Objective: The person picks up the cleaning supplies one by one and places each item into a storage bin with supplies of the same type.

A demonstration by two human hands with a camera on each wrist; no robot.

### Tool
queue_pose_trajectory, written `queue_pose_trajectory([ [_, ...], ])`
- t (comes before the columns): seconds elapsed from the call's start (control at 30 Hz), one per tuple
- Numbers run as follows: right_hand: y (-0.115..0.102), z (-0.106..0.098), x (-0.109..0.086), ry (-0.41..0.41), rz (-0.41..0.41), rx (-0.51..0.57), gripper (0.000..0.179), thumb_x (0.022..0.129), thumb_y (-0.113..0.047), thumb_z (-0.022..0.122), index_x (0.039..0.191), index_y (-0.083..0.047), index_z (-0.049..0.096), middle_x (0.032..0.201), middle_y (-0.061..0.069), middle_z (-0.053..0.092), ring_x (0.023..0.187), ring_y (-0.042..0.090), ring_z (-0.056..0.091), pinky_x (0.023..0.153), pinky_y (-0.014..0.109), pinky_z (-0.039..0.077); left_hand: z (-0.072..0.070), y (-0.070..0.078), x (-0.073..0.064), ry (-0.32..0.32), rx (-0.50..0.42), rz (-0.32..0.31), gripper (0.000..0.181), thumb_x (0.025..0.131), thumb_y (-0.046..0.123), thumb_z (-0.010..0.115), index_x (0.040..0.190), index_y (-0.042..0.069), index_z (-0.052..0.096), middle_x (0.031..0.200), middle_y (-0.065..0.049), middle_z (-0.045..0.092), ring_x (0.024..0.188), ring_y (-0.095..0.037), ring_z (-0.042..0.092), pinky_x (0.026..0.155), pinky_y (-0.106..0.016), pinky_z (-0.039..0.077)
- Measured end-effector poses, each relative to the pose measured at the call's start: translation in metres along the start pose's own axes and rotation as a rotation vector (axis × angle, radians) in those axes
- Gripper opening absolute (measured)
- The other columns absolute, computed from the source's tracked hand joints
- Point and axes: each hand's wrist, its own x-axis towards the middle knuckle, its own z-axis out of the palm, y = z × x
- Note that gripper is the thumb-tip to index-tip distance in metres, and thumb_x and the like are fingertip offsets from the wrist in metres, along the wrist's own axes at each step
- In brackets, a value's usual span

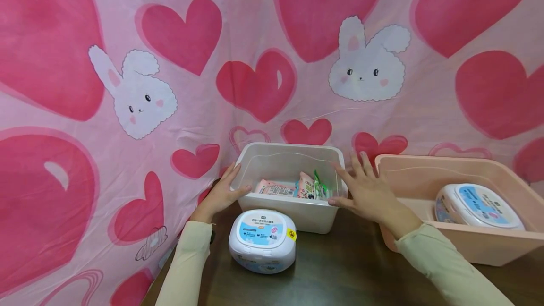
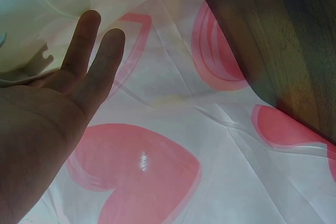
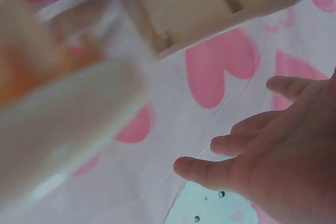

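A white plastic bin stands on the table near the wall cloth, with several small packets in pink and green lying inside. My left hand is at its left side, thumb over the front corner; in the left wrist view, two straight fingers lie close along the bin wall. Beside the bin's right end, my right hand has its fingers spread, the thumb by the front right corner. In front of the bin sits a white lidded tub with a blue label and yellow sticker.
At the right stands a peach bin holding a similar white lidded tub. A pink cloth printed with hearts and rabbits hangs behind and along the left. Dark wood tabletop shows in front.
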Motion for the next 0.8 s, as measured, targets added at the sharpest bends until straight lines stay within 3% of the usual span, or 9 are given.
queue_pose_trajectory([
  [0.27,0.03,-0.004,-0.024,-0.007,0.014,-0.001,0.108,0.081,-0.078,0.06,0.163,-0.019,0.021,0.165,0.025,-0.005,0.147,0.053,-0.002,0.104,0.081,0.009,-0.001,-0.004,-0.001,0.002,0.021,0.012,0.099,0.087,0.058,0.069,0.163,0.02,0.019,0.169,-0.006,0.01,0.149,-0.041,0.018,0.113,-0.067,0.022],
  [0.47,0.059,-0.013,-0.046,-0.024,0.05,-0.004,0.109,0.085,-0.077,0.057,0.164,-0.018,0.01,0.165,0.023,-0.013,0.146,0.056,-0.001,0.104,0.081,0.003,-0.002,-0.004,-0.002,0.004,0.022,0.003,0.098,0.087,0.055,0.07,0.163,0.019,0.02,0.168,-0.008,0.01,0.149,-0.041,0.018,0.113,-0.066,0.022],
  [0.6,0.08,-0.02,-0.06,-0.038,0.096,0.011,0.108,0.086,-0.075,0.057,0.164,-0.015,0.011,0.164,0.026,-0.014,0.144,0.058,-0.002,0.103,0.081,-0.005,-0.004,-0.007,-0.004,0.013,0.018,-0.004,0.098,0.087,0.055,0.07,0.163,0.019,0.02,0.168,-0.008,0.011,0.149,-0.041,0.017,0.113,-0.066,0.021],
  [0.8,0.114,-0.026,-0.081,-0.002,0.125,-0.067,0.104,0.089,-0.07,0.06,0.162,-0.009,0.017,0.16,0.034,-0.013,0.141,0.063,0.005,0.097,0.084,0.004,-0.008,-0.011,-0.011,0.074,0.056,-0.025,0.095,0.089,0.057,0.068,0.162,0.017,0.024,0.167,-0.01,0.016,0.148,-0.041,0.02,0.113,-0.065,0.021],
])
